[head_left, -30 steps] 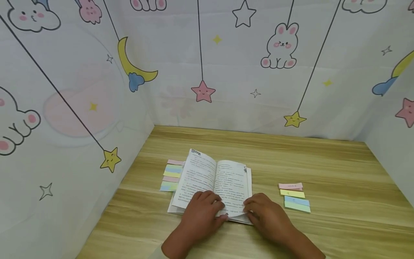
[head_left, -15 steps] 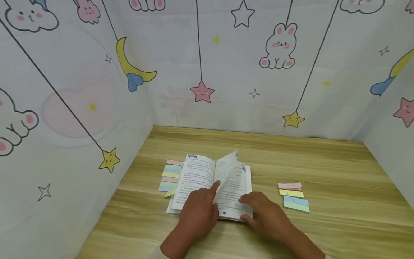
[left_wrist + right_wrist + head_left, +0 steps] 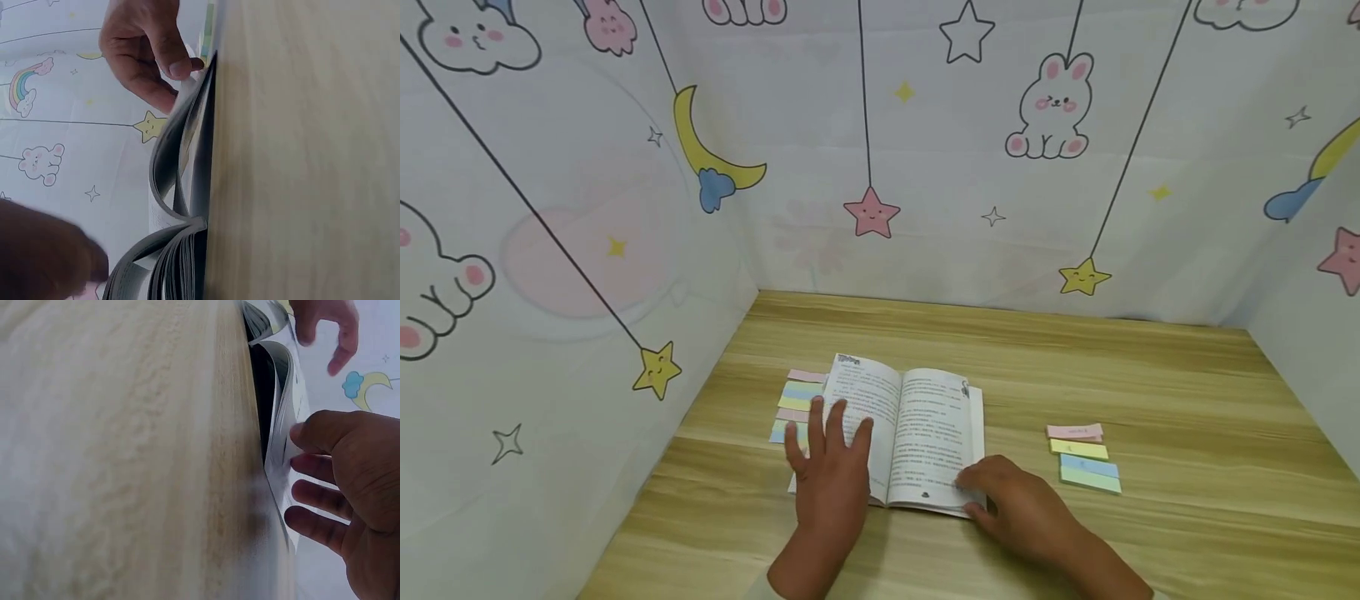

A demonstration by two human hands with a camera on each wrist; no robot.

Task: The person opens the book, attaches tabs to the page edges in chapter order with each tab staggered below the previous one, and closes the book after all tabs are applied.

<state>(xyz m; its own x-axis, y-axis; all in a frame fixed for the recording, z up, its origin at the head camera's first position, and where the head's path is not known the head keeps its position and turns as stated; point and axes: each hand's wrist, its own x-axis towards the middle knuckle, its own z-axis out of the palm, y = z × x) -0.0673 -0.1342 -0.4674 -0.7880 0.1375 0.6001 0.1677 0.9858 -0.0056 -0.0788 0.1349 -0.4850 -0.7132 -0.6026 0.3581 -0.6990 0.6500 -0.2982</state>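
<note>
An open book [image 3: 925, 442] of printed pages lies on the wooden table. Over its left page my left hand [image 3: 833, 487] is spread, fingers straight and apart; in the left wrist view this hand [image 3: 44, 256] is a dark blur above the pages. At the book's lower right corner is my right hand [image 3: 1026, 508], fingers loosely bent, with the fingertips at the page edge. The right wrist view shows its thumb [image 3: 312, 430] against the curved pages and the other fingers apart. Coloured sticky tabs [image 3: 800, 392] jut from the book's left side, partly behind the left hand.
Right of the book lie small pads of sticky tabs [image 3: 1086, 471] in pink, yellow, blue and green. White cloth walls [image 3: 820, 150] printed with stars, moons and rabbits enclose the table [image 3: 1187, 417] at the back and both sides.
A page turned from right to left, half raised against the left index finger midway. My left hand then moved left and spread over the left page. The right hand stayed by the lower right corner.
</note>
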